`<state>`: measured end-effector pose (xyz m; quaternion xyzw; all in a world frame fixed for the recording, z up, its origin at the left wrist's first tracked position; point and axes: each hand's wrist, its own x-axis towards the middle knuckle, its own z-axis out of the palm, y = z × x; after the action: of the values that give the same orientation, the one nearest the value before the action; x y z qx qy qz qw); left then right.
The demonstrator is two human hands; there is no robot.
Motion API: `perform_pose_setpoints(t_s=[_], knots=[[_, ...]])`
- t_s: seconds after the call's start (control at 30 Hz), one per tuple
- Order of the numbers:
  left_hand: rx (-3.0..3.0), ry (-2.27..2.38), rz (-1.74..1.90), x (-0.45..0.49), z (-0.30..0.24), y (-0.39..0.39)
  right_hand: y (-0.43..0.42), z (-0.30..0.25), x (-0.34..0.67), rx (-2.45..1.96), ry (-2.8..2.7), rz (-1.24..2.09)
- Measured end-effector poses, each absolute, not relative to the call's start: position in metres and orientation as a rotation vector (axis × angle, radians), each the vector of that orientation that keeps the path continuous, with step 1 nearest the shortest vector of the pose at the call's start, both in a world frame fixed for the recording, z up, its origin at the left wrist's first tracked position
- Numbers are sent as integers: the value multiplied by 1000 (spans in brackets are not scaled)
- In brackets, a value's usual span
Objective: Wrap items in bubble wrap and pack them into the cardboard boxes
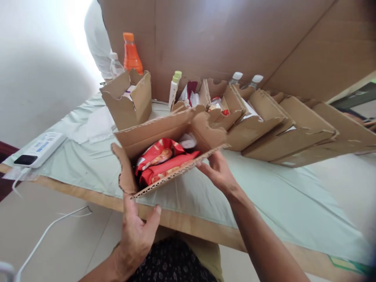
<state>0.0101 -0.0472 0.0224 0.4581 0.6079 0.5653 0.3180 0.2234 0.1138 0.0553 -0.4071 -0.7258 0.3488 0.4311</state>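
Note:
An open cardboard box (205, 129) is tilted toward me above the front part of the table. Inside it lie red snack packets (166, 158) and a crumpled whitish plastic piece (188, 141). My left hand (138, 227) supports the box at its near left corner, thumb apart and fingers partly hidden behind the cardboard. At the right end, my right hand (217, 170) holds the near side, its thumb by the rim and other fingers tucked under.
Behind stand several similar cardboard boxes (261, 113) in a row, some with packets inside. Another box (126, 105) stands at the left, near an orange bottle (132, 55). A white power strip (41, 149) lies at the left edge of the cloth-covered table (264, 192).

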Motion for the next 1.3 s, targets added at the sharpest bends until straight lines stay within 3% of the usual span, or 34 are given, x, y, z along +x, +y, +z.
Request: perform_pose_setpoints(t_s=[0.3, 0.63, 0.83, 1.3], knots=[[1380, 1686, 1514, 0, -3, -61, 201, 41, 116, -769, -1778, 902], [1607, 1807, 1620, -25, -2, -33, 175, -23, 101, -952, -1573, 851], [1673, 1767, 1544, -23, 0, -9, 172, -31, 100, -961, -1583, 817], [1711, 1700, 1291, -36, 15, 162, 178, -30, 104, -1161, -1353, 809]])
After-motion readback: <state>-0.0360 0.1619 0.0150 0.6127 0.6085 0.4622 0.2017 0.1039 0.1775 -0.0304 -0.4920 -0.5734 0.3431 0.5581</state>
